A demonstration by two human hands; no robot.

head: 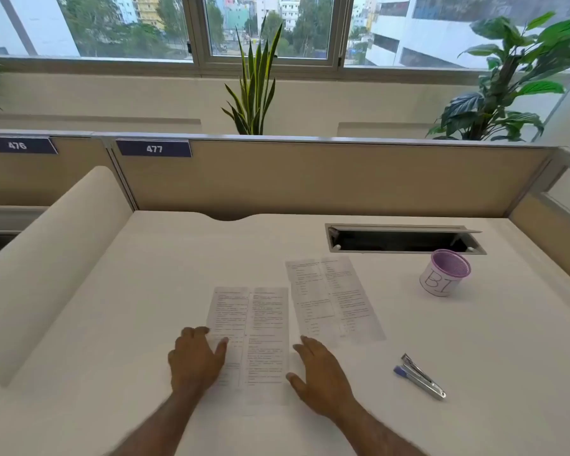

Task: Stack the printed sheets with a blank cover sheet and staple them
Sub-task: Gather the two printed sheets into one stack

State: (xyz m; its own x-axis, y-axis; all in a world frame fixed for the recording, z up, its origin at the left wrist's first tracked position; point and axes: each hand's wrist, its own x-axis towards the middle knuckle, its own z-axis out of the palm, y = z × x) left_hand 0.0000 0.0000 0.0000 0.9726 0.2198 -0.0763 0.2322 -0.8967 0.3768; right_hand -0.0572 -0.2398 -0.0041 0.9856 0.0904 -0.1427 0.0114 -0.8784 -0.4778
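Two sheets side by side – stapler right, cup behind.

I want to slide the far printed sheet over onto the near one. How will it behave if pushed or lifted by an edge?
The far printed sheet looks like a single thin page lying flat on the smooth white desk, so it should slide easily. Lifted by one edge it would probably droop. Being so light, it may skew rather than travel straight.

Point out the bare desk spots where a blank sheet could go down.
Widest bare patch: the white desk left of the near printed sheet, up to the cream side divider. Also bare: between the silver-and-blue stapler and the purple mesh cup. Crowded: the centre, where both hands flank that sheet beside the second printed sheet.
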